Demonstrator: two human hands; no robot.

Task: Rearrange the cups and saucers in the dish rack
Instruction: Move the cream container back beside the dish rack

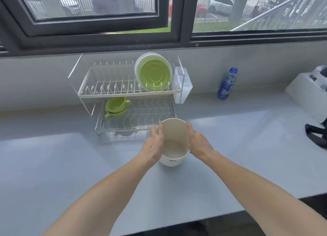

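Counter edge: the grey counter (230,161) ends in a dark drop at the lower right, close under the right forearm
Open room: bare counter stretches wide to the left of the arms and to the right of the bowl, up to the wall under the window
Left hand: the left hand (154,143) lies flat against the left side of the white bowl (174,147), fingers stretched up along its rim
Right hand: the right hand (198,140) presses the bowl's right side the same way, so both hands clasp it between them
Bowl: tilted with its mouth toward the camera, empty, just in front of the dish rack (127,96); whether its base touches the counter cannot be told
Upper tier: saucers (154,73) stand on edge at the right end, a green one in front of white ones; the slots to the left are free
Lower tier: green cups (116,106) sit stacked at the left end; the right part, nearest the bowl, is bare wire
Rack side: a clear cutlery holder (182,83) hangs on the right end
In the way: a blue bottle (227,83) stands well to the right by the wall; a white box (307,92) and a dark strap (316,135) lie at the far right
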